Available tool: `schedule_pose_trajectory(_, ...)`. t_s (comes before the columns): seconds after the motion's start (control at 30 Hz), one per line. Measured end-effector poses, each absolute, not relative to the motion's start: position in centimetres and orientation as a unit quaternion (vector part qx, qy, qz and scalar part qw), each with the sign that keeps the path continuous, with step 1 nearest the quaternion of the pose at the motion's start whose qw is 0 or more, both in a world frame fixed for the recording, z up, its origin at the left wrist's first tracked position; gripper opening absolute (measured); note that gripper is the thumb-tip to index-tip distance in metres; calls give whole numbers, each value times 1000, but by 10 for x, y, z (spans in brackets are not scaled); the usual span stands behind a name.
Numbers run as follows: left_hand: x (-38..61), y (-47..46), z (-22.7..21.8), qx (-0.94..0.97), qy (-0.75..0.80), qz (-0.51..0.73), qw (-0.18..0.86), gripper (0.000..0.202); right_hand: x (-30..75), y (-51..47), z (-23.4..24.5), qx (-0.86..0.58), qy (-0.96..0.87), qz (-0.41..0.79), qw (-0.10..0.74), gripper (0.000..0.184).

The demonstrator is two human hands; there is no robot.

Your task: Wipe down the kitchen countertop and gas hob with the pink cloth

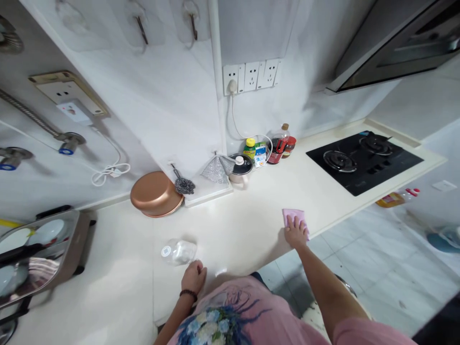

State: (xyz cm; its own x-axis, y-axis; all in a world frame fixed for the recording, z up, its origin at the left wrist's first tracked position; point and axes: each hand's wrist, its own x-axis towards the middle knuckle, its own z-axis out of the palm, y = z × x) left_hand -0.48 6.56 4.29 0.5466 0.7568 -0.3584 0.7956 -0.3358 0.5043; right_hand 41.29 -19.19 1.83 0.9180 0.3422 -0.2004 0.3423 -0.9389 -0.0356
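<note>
My right hand lies palm down with its fingers spaced out, pressing a pink cleaning cloth on the counter near its front edge. Part of the cloth is hidden under the palm. My left hand, with a dark bead bracelet on the wrist, is curled into a loose fist close to my body. No object shows in it. Just beyond that fist a clear plastic bottle with a white cap lies on its side; whether the knuckles touch it I cannot tell.
Along the wall stand a copper-coloured basin, a lidded pot, a yellow-capped bottle and sauce bottles. A black gas hob is set in the counter at right. A dish rack occupies the left side. A range hood juts out above.
</note>
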Motion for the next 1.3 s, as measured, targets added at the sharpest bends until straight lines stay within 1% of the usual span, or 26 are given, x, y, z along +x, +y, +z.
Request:
schedule_pose_trajectory(0.1,-4,64,44,832,465,-35,300,16,375,-176,8,980,168,-109,12,69)
schedule_pose_trajectory(0.2,-2,64,43,837,464,-50,285,17,323,-139,7,953,264,-151,16,73)
schedule_pose_trajectory(0.3,-2,64,41,841,462,-68,274,16,262,-103,10,889,411,-202,-21,72)
schedule_pose_trajectory(0.4,-2,66,39,851,448,-78,264,16,213,-85,15,799,539,-255,-77,65)
schedule_pose_trajectory(0.47,-3,67,38,857,439,-81,257,16,196,-87,17,749,593,-275,-105,60)
schedule_pose_trajectory(0.53,-4,68,36,860,435,-83,253,16,194,-99,18,732,611,-277,-119,56)
schedule_pose_trajectory(0.63,-4,68,35,859,437,-86,251,17,206,-131,11,755,595,-248,-116,55)
schedule_pose_trajectory(0.83,-3,68,35,858,439,-87,251,16,257,-191,-9,858,495,-111,-79,55)
schedule_pose_trajectory(0.9,-3,67,35,857,441,-85,251,16,283,-203,-11,889,447,-85,-59,54)
schedule_pose_trajectory(1.07,-5,64,35,864,436,-76,240,16,347,-224,-5,952,297,-68,-19,56)
schedule_pose_trajectory(1.17,-5,63,35,868,434,-73,229,17,353,-218,-2,970,233,-70,-14,59)
schedule_pose_trajectory(1.23,-4,62,35,869,436,-73,224,18,337,-203,-3,971,227,-79,-15,60)
schedule_pose_trajectory(1.3,-2,62,34,865,443,-76,222,18,310,-180,-5,954,281,-97,-23,60)
